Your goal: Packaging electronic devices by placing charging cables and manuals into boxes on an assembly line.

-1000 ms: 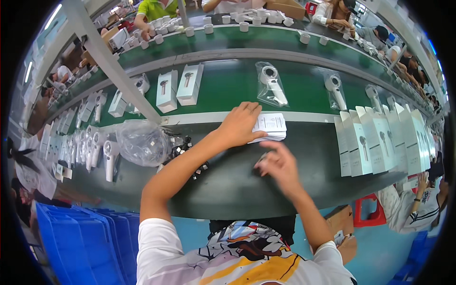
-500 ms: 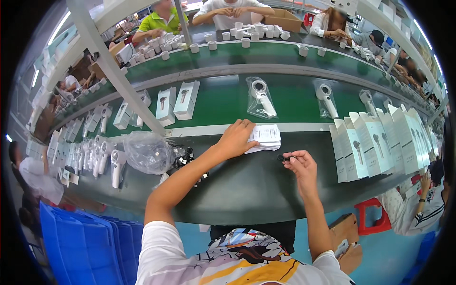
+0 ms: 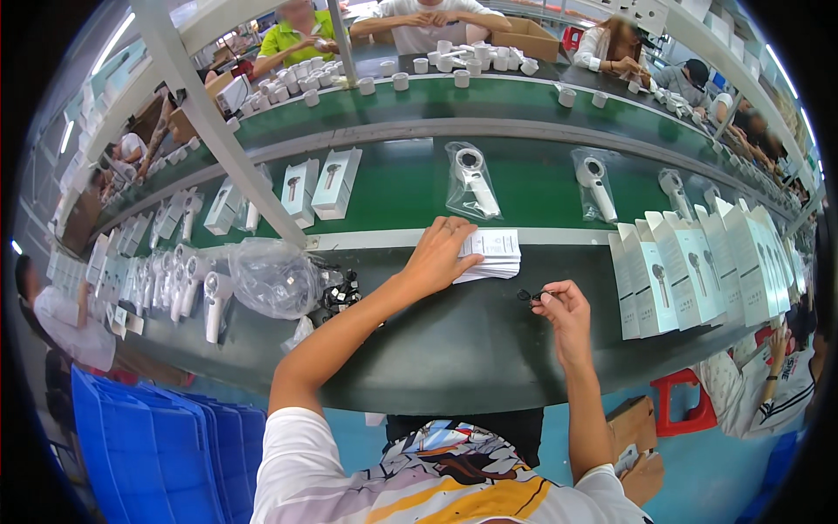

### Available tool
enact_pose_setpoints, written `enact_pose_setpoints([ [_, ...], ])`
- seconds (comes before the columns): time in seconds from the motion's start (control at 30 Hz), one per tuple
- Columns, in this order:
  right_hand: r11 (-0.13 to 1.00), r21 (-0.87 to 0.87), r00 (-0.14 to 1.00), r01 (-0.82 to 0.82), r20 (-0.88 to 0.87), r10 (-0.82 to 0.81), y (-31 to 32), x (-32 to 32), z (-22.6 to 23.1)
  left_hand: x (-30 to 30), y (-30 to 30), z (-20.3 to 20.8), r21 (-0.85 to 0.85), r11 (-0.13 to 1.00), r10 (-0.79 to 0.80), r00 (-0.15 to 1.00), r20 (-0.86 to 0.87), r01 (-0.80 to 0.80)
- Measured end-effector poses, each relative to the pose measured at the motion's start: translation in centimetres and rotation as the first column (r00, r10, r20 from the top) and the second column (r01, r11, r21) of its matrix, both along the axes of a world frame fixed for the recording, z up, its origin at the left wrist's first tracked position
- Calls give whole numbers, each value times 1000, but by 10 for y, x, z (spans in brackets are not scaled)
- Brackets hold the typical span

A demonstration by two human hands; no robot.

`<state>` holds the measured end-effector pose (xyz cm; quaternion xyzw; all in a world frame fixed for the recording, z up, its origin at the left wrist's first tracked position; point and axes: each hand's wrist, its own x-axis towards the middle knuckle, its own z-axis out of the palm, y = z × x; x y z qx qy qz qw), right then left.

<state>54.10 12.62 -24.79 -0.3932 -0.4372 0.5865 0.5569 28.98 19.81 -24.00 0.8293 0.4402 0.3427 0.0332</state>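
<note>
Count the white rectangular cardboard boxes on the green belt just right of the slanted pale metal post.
2: the left box beside the post, the right box next to it, nearer the left hand. None seems hidden.

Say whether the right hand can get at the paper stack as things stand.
Probably yes: the right hand is near the stack, whose right side looks uncovered. It holds a black cord, which may hinder it; the left hand is on the stack's left side.

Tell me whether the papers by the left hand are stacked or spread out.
Stacked: the papers lie in one pile, layered edges showing, left hand at its left side.
</note>
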Motion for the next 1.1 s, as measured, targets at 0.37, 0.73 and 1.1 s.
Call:
enact_pose_setpoints([
  [0.37, 999, 10, 998, 52, -27, -52, 2, -2, 7, 5, -8, -2, 76, 996, 45, 996, 73, -51],
  [0.73, 995, -10, 966, -97, -241, 92, 2, 3, -9, 36, -71, 17, 215, 965, -142, 988, -56, 151],
  [1.1, 970, -217, 956, 111, -242, -163, -44, 35, -41, 115, -39, 70, 132, 909, -411, 901, 137, 394],
])
